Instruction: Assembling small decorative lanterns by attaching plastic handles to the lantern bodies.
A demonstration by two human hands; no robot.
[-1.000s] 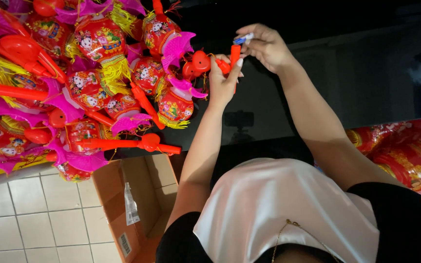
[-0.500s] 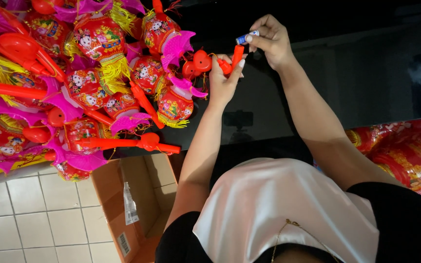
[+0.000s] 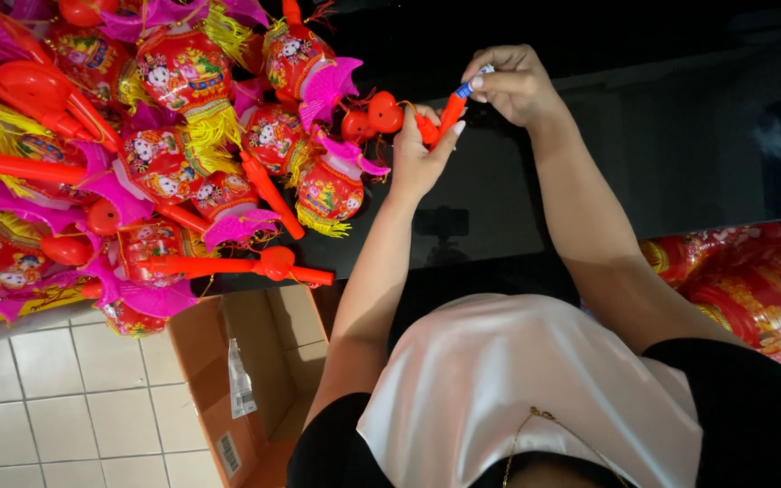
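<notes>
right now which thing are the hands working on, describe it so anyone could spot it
Start at the big heap of toy lanterns on the dark table. At its right edge, the left hand grips an orange handle; unlike the others, the right hand pinches its blue tip.

We see a black glossy table (image 3: pixel 680 136) running across the top of the view. On its left end rests a heap of red toy lanterns (image 3: pixel 183 136) with pink fins, yellow tassels and long red plastic handles. At its right edge lies another pile of red lanterns (image 3: pixel 752 280). Below, an open cardboard box (image 3: pixel 246 380) stands on the pale tiled floor (image 3: pixel 65 407).
</notes>
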